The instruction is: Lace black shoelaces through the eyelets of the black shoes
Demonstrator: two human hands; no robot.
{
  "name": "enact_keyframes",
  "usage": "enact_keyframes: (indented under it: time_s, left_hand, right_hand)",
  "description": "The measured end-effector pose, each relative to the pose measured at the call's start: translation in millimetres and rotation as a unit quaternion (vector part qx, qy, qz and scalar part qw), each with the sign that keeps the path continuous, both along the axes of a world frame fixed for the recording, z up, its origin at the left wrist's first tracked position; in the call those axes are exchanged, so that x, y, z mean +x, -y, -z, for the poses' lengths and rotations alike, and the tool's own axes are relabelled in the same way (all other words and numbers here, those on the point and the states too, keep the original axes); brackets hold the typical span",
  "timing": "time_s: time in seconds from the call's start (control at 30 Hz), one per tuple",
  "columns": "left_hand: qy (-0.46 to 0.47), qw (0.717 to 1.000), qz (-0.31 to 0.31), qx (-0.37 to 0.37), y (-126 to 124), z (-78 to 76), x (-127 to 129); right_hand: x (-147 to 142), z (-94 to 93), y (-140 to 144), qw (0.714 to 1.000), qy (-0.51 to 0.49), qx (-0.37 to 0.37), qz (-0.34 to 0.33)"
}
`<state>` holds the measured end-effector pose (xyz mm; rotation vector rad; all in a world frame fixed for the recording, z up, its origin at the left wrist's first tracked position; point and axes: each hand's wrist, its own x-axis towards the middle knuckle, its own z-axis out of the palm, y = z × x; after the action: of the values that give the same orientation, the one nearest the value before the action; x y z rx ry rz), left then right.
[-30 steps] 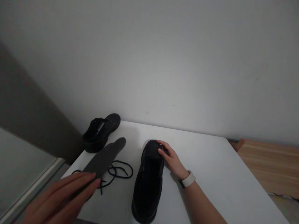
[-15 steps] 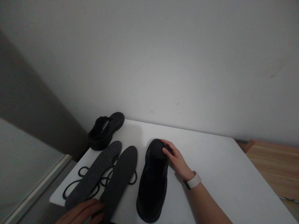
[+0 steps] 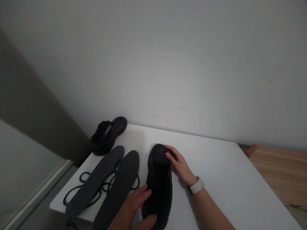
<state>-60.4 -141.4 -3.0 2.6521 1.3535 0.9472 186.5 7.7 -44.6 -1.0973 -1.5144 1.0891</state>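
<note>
1. The left hand has left the flat, dark-grey insole and spreads, seemingly empty, over the glossy black shoe; contact is unclear.
2. The right hand, loosely curled, holds that shoe's toe on the white table.
3. Both hands now attend one shoe.

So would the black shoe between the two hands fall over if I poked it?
Probably not: the black shoe stands upright, opening up, with the right hand at its toe. It likely won't roll, being long, not round. It might slide, though, since the white tabletop looks smooth.
</note>
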Motion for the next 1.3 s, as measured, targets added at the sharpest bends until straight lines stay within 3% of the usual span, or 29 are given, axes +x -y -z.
enact_keyframes:
  time_s: [0.17,0.27,0.4,0.53,0.67,0.8,0.93,1.03,1.3]
  left_hand:
    - [-0.013,1.0,-0.013,-0.018,-3,2.4,20]
    - [-0.007,0.999,0.01,-0.034,-5,-1.4,22]
    - [0.05,0.996,0.033,-0.061,-12,-17.7,11]
    - [0.119,0.99,0.004,-0.077,-24,-39.8,-6]
    - [0.158,0.984,-0.033,-0.078,-48,-57.5,-22]
    - [0.194,0.974,-0.054,-0.105,-95,-66.4,-43]
    - [0.2,0.964,-0.046,-0.17,-140,-60.6,-68]
    - [0.181,0.968,-0.036,-0.168,-158,-47.5,-81]
    - [0.11,0.986,-0.034,-0.116,-157,-12.1,-91]
  right_hand:
    - [-1,-0.5,2,1.0,-0.001,0.011,0.011]
    - [-2,0.6,3,0.999,-0.006,0.012,0.029]
    - [-3,7.8,2,0.997,-0.019,-0.003,0.077]
    - [2,16.0,-4,0.992,-0.043,-0.007,0.123]
    - [4,19.8,-7,0.989,-0.061,0.0,0.136]
    - [1,19.6,-5,0.989,-0.058,0.001,0.137]
    - [-1,18.4,-4,0.989,-0.052,0.0,0.137]
    - [-1,18.3,-4,0.989,-0.052,0.0,0.136]
    - [-3,17.5,-3,0.991,-0.036,-0.004,0.131]
